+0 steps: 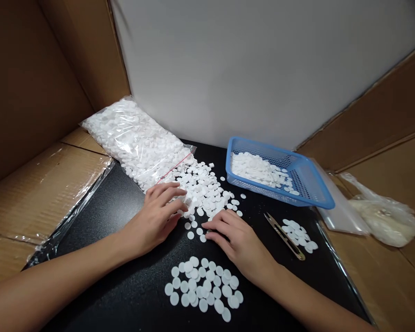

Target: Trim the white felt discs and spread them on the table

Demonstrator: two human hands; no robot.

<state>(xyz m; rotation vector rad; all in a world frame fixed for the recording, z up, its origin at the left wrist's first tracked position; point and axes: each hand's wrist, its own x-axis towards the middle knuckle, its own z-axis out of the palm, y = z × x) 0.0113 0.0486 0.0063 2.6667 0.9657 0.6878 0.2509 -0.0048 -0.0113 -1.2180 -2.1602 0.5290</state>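
Note:
My left hand [158, 214] lies flat on the black table, fingers stretched out onto a spill of small white discs [204, 186] that runs from the mouth of a clear plastic bag [134, 138]. My right hand [235, 240] rests palm down beside it, fingertips touching a few loose discs at the spill's near edge. Neither hand holds anything. A separate flat cluster of white discs [204, 287] lies near me, between my forearms.
A blue plastic basket [313, 184] with white discs in it stands at the right. Thread snips [284, 236] and a small disc pile [299, 234] lie in front of it. Cardboard boxes flank the table; a crumpled plastic bag [383, 216] lies far right.

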